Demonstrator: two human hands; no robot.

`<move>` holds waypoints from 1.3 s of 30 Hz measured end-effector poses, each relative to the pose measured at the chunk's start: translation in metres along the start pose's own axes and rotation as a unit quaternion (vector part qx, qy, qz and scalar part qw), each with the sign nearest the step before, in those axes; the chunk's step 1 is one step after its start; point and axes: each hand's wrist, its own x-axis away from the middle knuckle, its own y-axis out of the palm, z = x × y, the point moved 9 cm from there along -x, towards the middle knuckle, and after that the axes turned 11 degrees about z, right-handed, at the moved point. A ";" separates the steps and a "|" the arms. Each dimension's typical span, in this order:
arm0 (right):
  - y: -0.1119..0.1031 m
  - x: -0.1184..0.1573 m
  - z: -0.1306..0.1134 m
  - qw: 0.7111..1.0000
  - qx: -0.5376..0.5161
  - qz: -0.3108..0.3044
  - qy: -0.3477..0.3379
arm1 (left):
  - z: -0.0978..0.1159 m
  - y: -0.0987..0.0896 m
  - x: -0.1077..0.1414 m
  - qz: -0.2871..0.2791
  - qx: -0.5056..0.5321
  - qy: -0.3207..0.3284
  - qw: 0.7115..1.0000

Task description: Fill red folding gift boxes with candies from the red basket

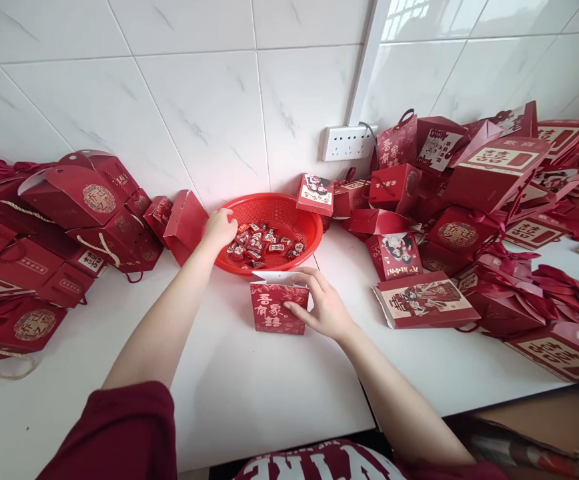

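My right hand (325,307) grips the right side of a red paper gift box (275,313) standing upright on the table, thumb on its front and fingers behind. The box's top is open, and white lettering covers its face. Over the left rim of a red plastic basket (314,247) is my left hand (221,229), its fingers curled inward; what they hold, if anything, is hidden. Several small wrapped candies (264,245) lie in the basket. Just left of that hand leans an open red box (184,225).
Red gift boxes with rope handles (94,200) are piled at the left, and more decorated boxes (494,173) at the right. A flat box (424,300) lies right of my right hand. A power strip (350,143) is on the tiled wall behind the white table (209,387).
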 end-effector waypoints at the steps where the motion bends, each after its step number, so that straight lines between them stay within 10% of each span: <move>1: 0.000 0.000 -0.001 1.000 0.001 0.001 0.002 | -0.005 0.016 -0.010 -0.020 -0.009 -0.021 1.000; 8: 0.001 -0.002 -0.003 0.999 -0.023 -0.008 0.023 | -0.027 0.079 -0.022 -0.143 0.015 -0.108 0.984; 16: 0.000 -0.003 -0.004 1.000 -0.015 -0.008 0.022 | -0.021 0.087 -0.022 -0.188 0.094 -0.084 0.974; 26: 0.001 -0.002 -0.001 1.000 -0.004 -0.016 0.027 | -0.046 0.106 -0.015 -0.273 -0.057 -0.120 0.953; 39: 0.001 0.000 -0.001 0.999 -0.009 -0.020 0.038 | -0.059 0.133 -0.007 -0.382 -0.147 -0.012 0.912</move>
